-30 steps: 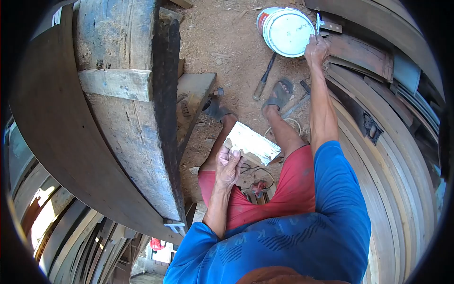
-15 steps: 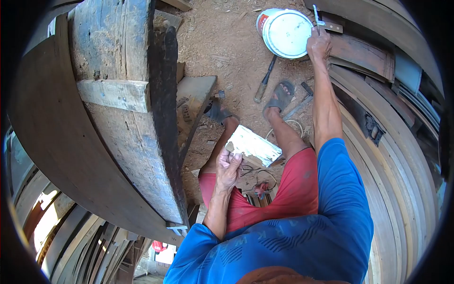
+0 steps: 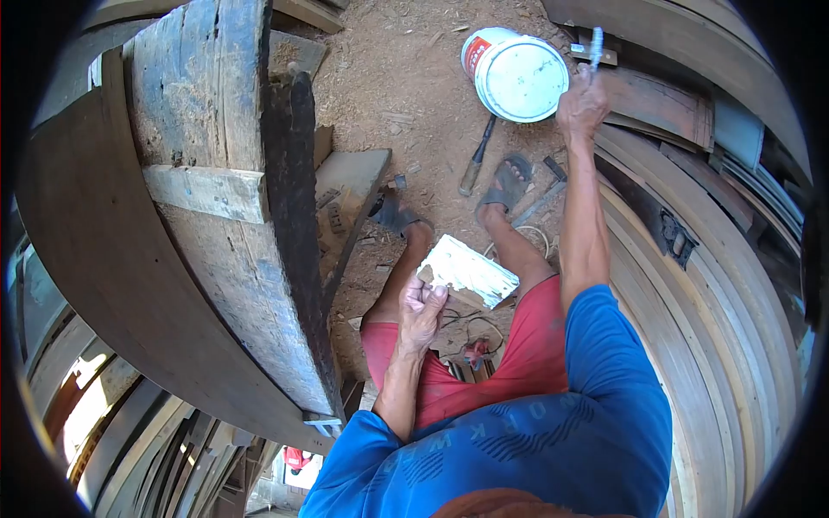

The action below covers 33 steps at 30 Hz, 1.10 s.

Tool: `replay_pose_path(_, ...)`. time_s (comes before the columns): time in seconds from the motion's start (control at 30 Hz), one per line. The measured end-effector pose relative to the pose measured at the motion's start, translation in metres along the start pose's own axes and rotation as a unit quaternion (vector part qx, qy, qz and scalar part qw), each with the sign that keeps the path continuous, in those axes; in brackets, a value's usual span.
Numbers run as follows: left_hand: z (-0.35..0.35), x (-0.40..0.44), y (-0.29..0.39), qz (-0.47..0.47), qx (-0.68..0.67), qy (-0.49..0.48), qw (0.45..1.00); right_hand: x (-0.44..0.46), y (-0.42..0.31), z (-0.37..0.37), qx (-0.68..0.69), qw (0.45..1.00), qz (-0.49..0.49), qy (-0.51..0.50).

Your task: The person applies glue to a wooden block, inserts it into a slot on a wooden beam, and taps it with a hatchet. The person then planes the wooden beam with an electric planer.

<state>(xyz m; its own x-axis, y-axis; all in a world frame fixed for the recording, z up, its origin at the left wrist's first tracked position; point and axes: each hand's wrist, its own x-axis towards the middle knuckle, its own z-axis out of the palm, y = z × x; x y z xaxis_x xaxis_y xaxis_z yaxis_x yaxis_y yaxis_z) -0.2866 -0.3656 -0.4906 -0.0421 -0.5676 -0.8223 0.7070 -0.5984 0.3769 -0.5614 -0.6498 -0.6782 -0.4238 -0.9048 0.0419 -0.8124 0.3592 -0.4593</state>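
Note:
My left hand (image 3: 422, 312) grips the lower left edge of a small board (image 3: 468, 272), whose upper face is coated in white paste. The board is tilted over my lap. Out in front, my right hand (image 3: 583, 105) is closed around a thin tool (image 3: 596, 47) with a whitish upper end, probably a spatula or brush. That hand is beside the right edge of a white bucket (image 3: 521, 79), which has a pale lid-like top and a red label. The fingertips around the tool's handle are small and partly hidden.
A weathered thick plank (image 3: 233, 259) stands at the left beside a curved brown board (image 3: 112, 233). On the dirt floor lie a chisel-like tool (image 3: 475, 164) and a hammer (image 3: 548, 190). Stacked boards (image 3: 708, 285) line the right side. A red power tool (image 3: 474, 350) sits between my legs.
The tool in my right hand has swung more upright, and the hand has moved slightly down, away from the bucket top. My left hand still holds the coated board, a little lower in view.

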Motion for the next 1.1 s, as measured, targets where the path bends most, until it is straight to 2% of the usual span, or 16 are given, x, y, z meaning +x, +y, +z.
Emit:
replay_pose_path(0.03,0.000,0.001,0.000,0.003,0.009,0.000,1.000,0.003,-0.016,-0.010,0.049,0.999,0.018,0.007)
replay_pose_path(0.13,0.003,0.010,0.001,0.016,0.009,0.024,1.000,-0.005,-0.055,-0.007,0.031,0.998,-0.025,0.052)
replay_pose_path(0.2,-0.010,0.017,-0.005,0.019,0.000,0.009,1.000,-0.015,-0.040,0.028,-0.055,0.997,-0.030,-0.034)
replay_pose_path(0.27,-0.024,0.018,-0.011,0.008,-0.020,-0.012,1.000,-0.049,0.011,0.085,-0.151,0.969,-0.180,-0.071)
replay_pose_path(0.4,-0.011,0.019,-0.004,0.035,-0.007,0.001,0.999,-0.039,0.006,0.069,-0.091,0.973,-0.158,-0.140)
replay_pose_path(0.43,-0.010,0.017,-0.004,0.042,-0.011,-0.008,0.999,-0.030,0.004,0.061,-0.036,0.970,-0.142,-0.192)
replay_pose_path(0.53,-0.008,0.004,-0.001,0.032,-0.019,-0.010,0.999,-0.027,-0.012,0.026,-0.043,0.976,-0.060,-0.203)
replay_pose_path(0.57,-0.008,0.003,0.001,0.027,-0.021,-0.011,0.999,-0.029,-0.010,0.023,-0.006,0.985,-0.090,-0.145)
replay_pose_path(0.67,-0.009,0.004,0.000,0.031,-0.017,-0.009,0.999,-0.030,-0.024,0.024,-0.079,0.980,-0.185,0.000)
replay_pose_path(0.8,-0.027,0.016,-0.005,0.057,0.020,-0.007,0.998,-0.046,-0.002,0.085,-0.102,0.985,-0.141,0.000)
replay_pose_path(0.93,-0.011,0.009,0.009,0.064,0.018,0.003,0.998,-0.040,-0.007,0.069,-0.144,0.983,-0.078,-0.079)
replay_pose_path(1.1,0.011,-0.016,0.026,0.089,0.011,0.009,0.996,-0.046,-0.007,0.025,-0.212,0.955,-0.070,-0.193)
